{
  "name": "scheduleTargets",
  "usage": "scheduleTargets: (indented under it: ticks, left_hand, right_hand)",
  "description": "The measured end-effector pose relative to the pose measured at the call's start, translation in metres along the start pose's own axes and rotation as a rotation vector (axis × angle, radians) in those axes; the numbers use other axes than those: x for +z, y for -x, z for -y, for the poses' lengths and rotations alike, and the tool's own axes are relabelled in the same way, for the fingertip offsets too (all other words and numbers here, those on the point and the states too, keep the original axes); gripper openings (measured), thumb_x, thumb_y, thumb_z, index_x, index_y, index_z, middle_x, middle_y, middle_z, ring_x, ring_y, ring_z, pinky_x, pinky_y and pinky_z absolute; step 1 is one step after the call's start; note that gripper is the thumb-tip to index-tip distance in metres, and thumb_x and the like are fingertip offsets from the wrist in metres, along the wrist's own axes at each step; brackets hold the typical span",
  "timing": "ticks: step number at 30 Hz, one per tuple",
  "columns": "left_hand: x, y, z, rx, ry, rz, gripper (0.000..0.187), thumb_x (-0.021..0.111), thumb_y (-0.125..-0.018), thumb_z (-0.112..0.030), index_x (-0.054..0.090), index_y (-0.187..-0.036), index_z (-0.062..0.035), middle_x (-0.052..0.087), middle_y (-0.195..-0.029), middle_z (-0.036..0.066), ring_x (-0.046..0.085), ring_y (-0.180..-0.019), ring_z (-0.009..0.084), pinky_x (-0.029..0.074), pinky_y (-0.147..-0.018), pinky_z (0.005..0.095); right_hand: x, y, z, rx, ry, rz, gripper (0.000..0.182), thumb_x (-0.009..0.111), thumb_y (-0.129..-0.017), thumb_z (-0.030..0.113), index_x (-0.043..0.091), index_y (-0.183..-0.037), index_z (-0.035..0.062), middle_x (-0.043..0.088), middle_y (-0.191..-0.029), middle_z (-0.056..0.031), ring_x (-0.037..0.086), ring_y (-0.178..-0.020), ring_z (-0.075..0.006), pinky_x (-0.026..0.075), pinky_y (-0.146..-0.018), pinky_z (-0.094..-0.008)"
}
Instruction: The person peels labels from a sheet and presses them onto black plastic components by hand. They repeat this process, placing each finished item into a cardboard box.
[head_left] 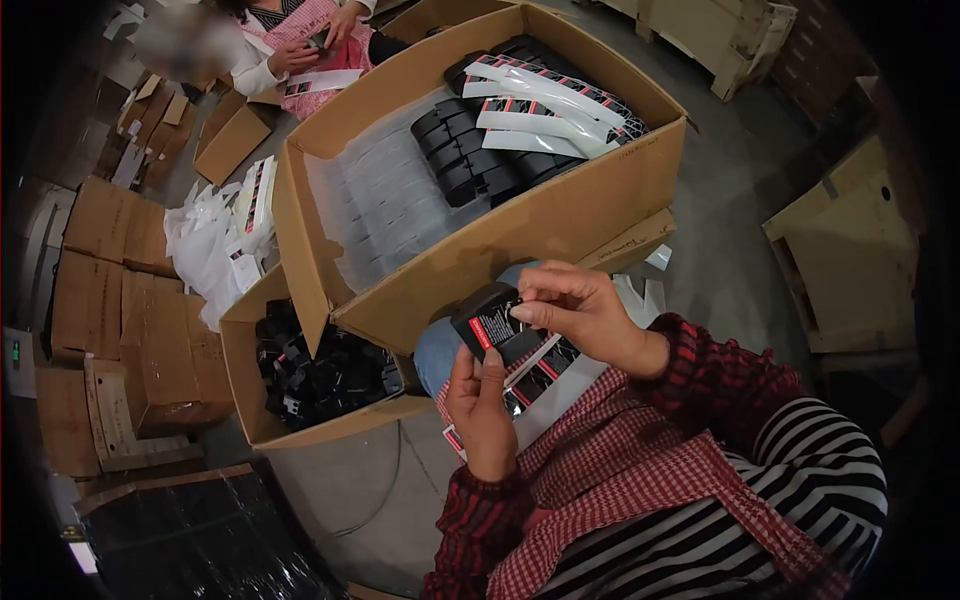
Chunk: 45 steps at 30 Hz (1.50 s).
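Observation:
A small black part [490, 318] with a black and red label on its face is held above the lap. My left hand [484, 405] grips its lower edge, thumb on the near side. At the upper right edge of the part, my right hand [575, 310] has thumb and forefinger pinched at the label's edge. A strip of black and red labels on white backing [555, 385] lies across my lap, below the hands. Beyond the hands, a large open carton [520, 220] holds rows of black parts [465, 150], with more label strips [545, 105] on top.
A lower carton [330, 430] at the left holds many small black pieces [315, 365]. Behind it are white plastic [200, 235] and stacked cartons [165, 350]. Across the big carton, another person's hands [310, 50] hold a dark part. Wooden crates [850, 240] stand at the right.

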<state>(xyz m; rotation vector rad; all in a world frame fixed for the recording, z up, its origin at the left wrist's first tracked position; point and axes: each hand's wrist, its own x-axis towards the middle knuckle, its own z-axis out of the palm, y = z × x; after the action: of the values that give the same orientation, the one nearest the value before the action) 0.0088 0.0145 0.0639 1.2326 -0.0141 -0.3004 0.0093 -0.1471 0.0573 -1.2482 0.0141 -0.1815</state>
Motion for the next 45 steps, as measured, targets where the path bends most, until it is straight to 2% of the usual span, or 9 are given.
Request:
scheduleTargets:
  ticks: [2,8,9,11,24,26,42,44,45]
  left_hand:
    - [0.002,0.001,-0.008,-0.148,0.193,-0.035,0.032,0.053,-0.098,-0.007,0.053,-0.129,-0.0016,0.063,-0.107,0.002,0.057,-0.089,0.0069,0.046,-0.081,0.0227]
    - [-0.007,0.004,-0.008,-0.150,0.171,0.020,0.031,0.053,-0.097,-0.005,0.054,-0.128,-0.0012,0.062,-0.093,-0.002,0.054,-0.079,0.0036,0.045,-0.076,0.0208]
    - [-0.009,0.004,-0.009,-0.151,0.172,0.020,0.031,0.053,-0.097,-0.005,0.054,-0.128,-0.0012,0.062,-0.093,-0.002,0.054,-0.079,0.0036,0.045,-0.076,0.0208]
    - [-0.012,0.004,-0.012,-0.157,0.133,0.111,0.034,0.048,-0.098,-0.002,0.049,-0.132,-0.0004,0.063,-0.117,0.006,0.060,-0.101,0.0099,0.047,-0.088,0.0231]
    - [-0.009,0.003,-0.017,-0.162,0.081,0.130,0.035,0.049,-0.098,-0.003,0.049,-0.133,-0.0002,0.063,-0.118,0.006,0.060,-0.102,0.0093,0.047,-0.088,0.0232]
    - [-0.004,0.003,-0.020,-0.156,0.087,0.088,0.033,0.050,-0.097,-0.001,0.052,-0.130,-0.0002,0.065,-0.112,0.006,0.062,-0.095,0.0090,0.049,-0.086,0.0239]
    - [-0.005,0.002,-0.022,-0.198,0.070,0.082,0.033,0.052,-0.096,-0.003,0.052,-0.130,-0.0003,0.066,-0.099,0.002,0.061,-0.087,0.0061,0.048,-0.081,0.0223]
    - [-0.008,0.002,-0.020,-0.194,0.076,0.114,0.035,0.049,-0.098,-0.001,0.049,-0.133,0.0000,0.063,-0.119,0.007,0.061,-0.101,0.0098,0.047,-0.089,0.0233]
    - [-0.008,0.002,-0.021,-0.196,0.073,0.117,0.035,0.049,-0.098,-0.001,0.049,-0.133,0.0000,0.063,-0.119,0.007,0.061,-0.101,0.0098,0.047,-0.089,0.0233]
  right_hand:
    - [0.002,-0.001,0.000,0.005,0.016,-0.006,0.013,0.070,-0.086,0.005,0.066,-0.098,0.0006,0.053,-0.087,0.0005,0.052,-0.077,-0.0046,0.043,-0.065,-0.0198]
    - [0.001,-0.002,0.000,-0.088,0.254,0.049,0.009,0.071,-0.086,0.005,0.065,-0.090,0.0001,0.053,-0.080,0.0023,0.049,-0.073,-0.0044,0.041,-0.062,-0.0209]
    - [0.001,-0.002,0.001,-0.097,0.271,0.051,0.009,0.071,-0.085,0.005,0.065,-0.089,-0.0001,0.053,-0.080,0.0024,0.049,-0.073,-0.0045,0.040,-0.062,-0.0212]
    - [0.002,-0.002,0.002,-0.105,0.287,0.054,0.009,0.071,-0.085,0.006,0.064,-0.089,-0.0002,0.054,-0.079,0.0024,0.049,-0.073,-0.0047,0.040,-0.062,-0.0215]
    - [0.002,-0.003,0.005,-0.093,0.299,0.037,0.011,0.071,-0.085,0.007,0.063,-0.085,-0.0004,0.053,-0.077,0.0015,0.049,-0.072,-0.0059,0.041,-0.063,-0.0226]
    - [0.002,-0.003,0.005,-0.099,0.306,0.037,0.011,0.071,-0.085,0.007,0.063,-0.085,-0.0004,0.053,-0.077,0.0014,0.048,-0.072,-0.0060,0.040,-0.063,-0.0227]
    - [0.002,-0.005,0.003,-0.147,0.401,0.030,0.014,0.072,-0.084,0.010,0.062,-0.083,0.0010,0.055,-0.073,-0.0007,0.049,-0.066,-0.0078,0.041,-0.059,-0.0250]
    - [0.002,-0.004,0.003,-0.148,0.408,0.025,0.014,0.072,-0.084,0.010,0.062,-0.083,0.0010,0.055,-0.073,-0.0011,0.049,-0.066,-0.0081,0.041,-0.059,-0.0251]
    - [0.003,-0.004,0.003,-0.161,0.410,0.021,0.013,0.072,-0.084,0.010,0.062,-0.084,0.0011,0.056,-0.073,-0.0015,0.050,-0.066,-0.0087,0.041,-0.059,-0.0253]
